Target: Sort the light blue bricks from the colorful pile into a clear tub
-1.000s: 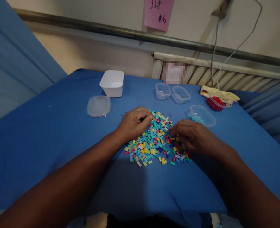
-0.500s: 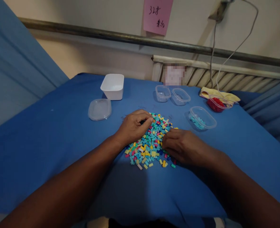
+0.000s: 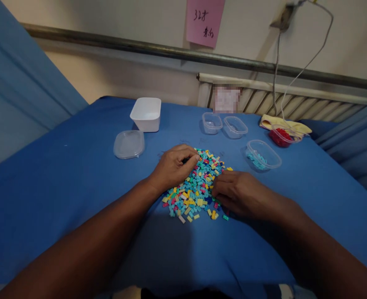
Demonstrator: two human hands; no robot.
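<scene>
Both hands are down on a pile of small coloured bricks (image 3: 196, 187) in the middle of the blue table cover (image 3: 62, 187). Left hand (image 3: 174, 166) sits on the pile's left edge, knuckles up, fingers curled under with thumb and forefinger closed near a small dark bit; too small to tell if it is actually pinched. Right hand (image 3: 238, 193) lies palm down over the pile's right side, fingers bent toward the left and touching bricks; whether anything is held under it cannot be told. Bricks are mostly turquoise, with yellow, pink, red and green mixed in, loose and spread flat between the two hands, a few strays at the near edge.

Beyond the pile on the right, a clear oval tub (image 3: 263, 153) holds some turquoise pieces. Farther right, another clear tub with red pieces (image 3: 280, 136) sits against a yellow cloth (image 3: 283, 123). Two clear tubs (image 3: 223, 124) stand side by side behind the pile, contents not visible. Back left, a white rectangular tub (image 3: 146, 113) stands upright; just in front of it a clear lid (image 3: 129, 144) lies flat on the cover. A pink note (image 3: 204, 20) with handwriting is stuck on the wall above, over a metal rail (image 3: 124, 43). A cable (image 3: 308, 62) hangs down toward the yellow cloth.
</scene>
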